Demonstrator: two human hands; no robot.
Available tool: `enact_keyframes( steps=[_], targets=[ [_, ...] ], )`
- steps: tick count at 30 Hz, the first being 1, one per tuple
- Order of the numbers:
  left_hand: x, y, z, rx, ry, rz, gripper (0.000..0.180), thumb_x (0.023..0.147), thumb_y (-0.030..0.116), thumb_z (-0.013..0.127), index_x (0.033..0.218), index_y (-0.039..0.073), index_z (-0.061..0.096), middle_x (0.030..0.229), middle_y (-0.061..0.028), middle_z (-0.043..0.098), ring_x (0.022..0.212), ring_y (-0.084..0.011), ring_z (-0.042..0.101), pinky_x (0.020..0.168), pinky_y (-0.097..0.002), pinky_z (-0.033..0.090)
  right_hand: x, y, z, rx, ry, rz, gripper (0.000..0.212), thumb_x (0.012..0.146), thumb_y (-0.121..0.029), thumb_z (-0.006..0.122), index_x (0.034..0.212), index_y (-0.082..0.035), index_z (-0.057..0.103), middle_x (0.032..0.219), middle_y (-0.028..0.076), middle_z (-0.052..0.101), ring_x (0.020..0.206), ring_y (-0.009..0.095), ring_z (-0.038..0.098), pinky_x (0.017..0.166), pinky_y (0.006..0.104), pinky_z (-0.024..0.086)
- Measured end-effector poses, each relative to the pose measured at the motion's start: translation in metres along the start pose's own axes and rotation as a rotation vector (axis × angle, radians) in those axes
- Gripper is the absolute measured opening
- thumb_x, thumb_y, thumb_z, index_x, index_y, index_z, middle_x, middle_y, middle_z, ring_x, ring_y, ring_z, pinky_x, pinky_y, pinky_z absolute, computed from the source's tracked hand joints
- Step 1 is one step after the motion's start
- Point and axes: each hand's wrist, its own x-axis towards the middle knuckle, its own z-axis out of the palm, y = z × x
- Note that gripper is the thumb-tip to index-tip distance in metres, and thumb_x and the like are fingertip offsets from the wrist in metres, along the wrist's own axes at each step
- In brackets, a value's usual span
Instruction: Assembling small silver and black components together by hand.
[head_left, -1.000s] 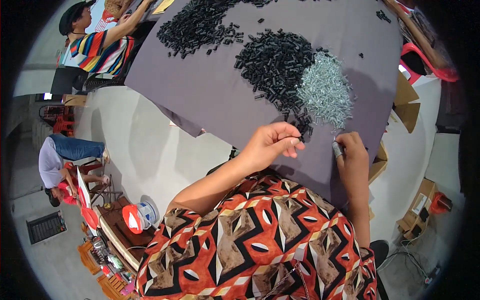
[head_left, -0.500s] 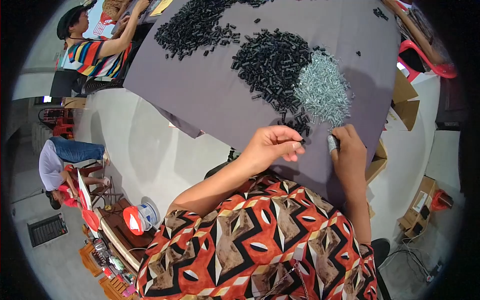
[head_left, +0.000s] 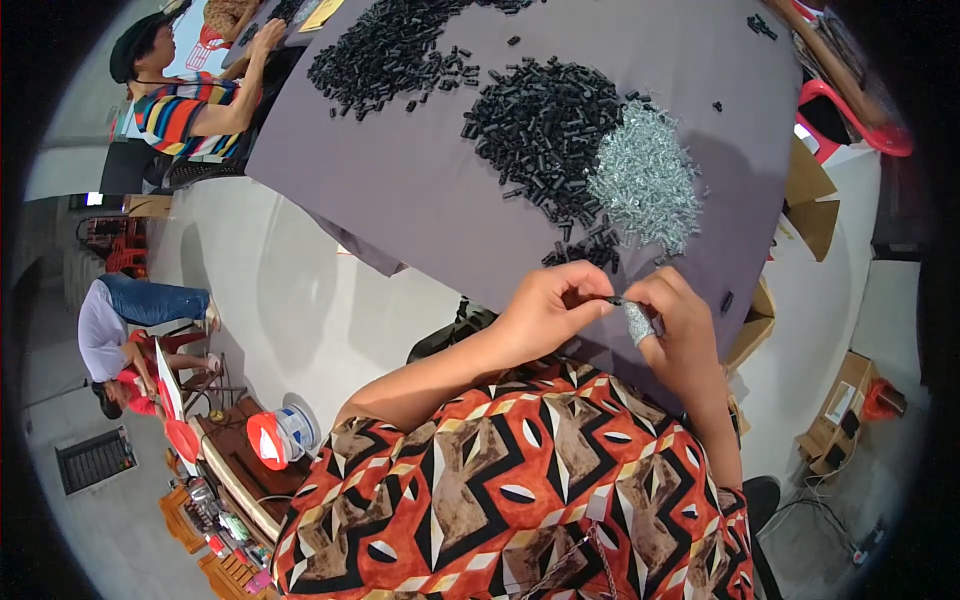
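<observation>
My left hand (head_left: 548, 312) is closed in a pinch on a small black piece (head_left: 616, 300), only partly visible between the fingertips. Opposite it, my right hand (head_left: 680, 325) is closed too, its fingertips meeting the piece's other end; whatever it grips is hidden. Silvery wrapping (head_left: 638, 322) covers the right thumb. Just beyond both hands lies a pile of small black tube-like parts (head_left: 545, 130), with a loose cluster (head_left: 585, 248) at its near end. Touching that pile on the right is a heap of small shiny silver pieces (head_left: 648, 180), too small to identify surely.
Another black-parts pile (head_left: 390, 60) lies farther left on the grey-covered table (head_left: 400, 190). A single black part (head_left: 727, 300) rests right of my right hand. Cardboard boxes (head_left: 808, 205) stand beyond the right edge. A person in a striped shirt (head_left: 195, 115) sits at far left.
My right hand has left the near edge of the silver heap and come to my left hand's fingertips. The lone black part at right now shows. The near black cluster has shifted slightly.
</observation>
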Motion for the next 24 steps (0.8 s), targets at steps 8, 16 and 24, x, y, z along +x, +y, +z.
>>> enact_keyframes(
  steps=[8, 16, 24],
  targets=[
    [-0.016, 0.004, -0.008, 0.464, -0.125, 0.275, 0.016, 0.088, 0.004, 0.07, 0.104, 0.001, 0.067, 0.095, -0.0116, 0.068, 0.085, -0.0266, 0.067, 0.072, -0.0349, 0.052, -0.009, -0.002, 0.004, 0.127, -0.15, 0.061, 0.028, 0.069, 0.008, 0.064, 0.095, -0.001, 0.062, 0.087, 0.013, 0.058, 0.077, 0.032, 0.063, 0.069, 0.0374, 0.05],
    [-0.031, 0.001, -0.02, 0.347, -0.368, 0.255, 0.014, 0.089, 0.004, 0.072, 0.102, 0.004, 0.07, 0.095, -0.008, 0.07, 0.085, -0.0218, 0.068, 0.074, -0.032, 0.052, -0.008, 0.005, 0.004, 0.547, -0.39, 0.34, 0.018, 0.077, 0.005, 0.069, 0.093, -0.001, 0.064, 0.081, 0.003, 0.059, 0.074, 0.011, 0.057, 0.066, 0.0283, 0.046],
    [-0.038, -0.01, -0.039, 0.01, 0.153, -0.031, 0.014, 0.094, 0.0, 0.069, 0.108, -0.003, 0.069, 0.094, -0.0017, 0.069, 0.082, -0.0071, 0.062, 0.074, -0.0226, 0.052, 0.013, 0.004, 0.021, 0.052, -0.178, 0.018, 0.032, 0.071, 0.006, 0.061, 0.102, -0.003, 0.065, 0.098, 0.017, 0.062, 0.087, 0.039, 0.064, 0.074, 0.0426, 0.052]
  ],
)
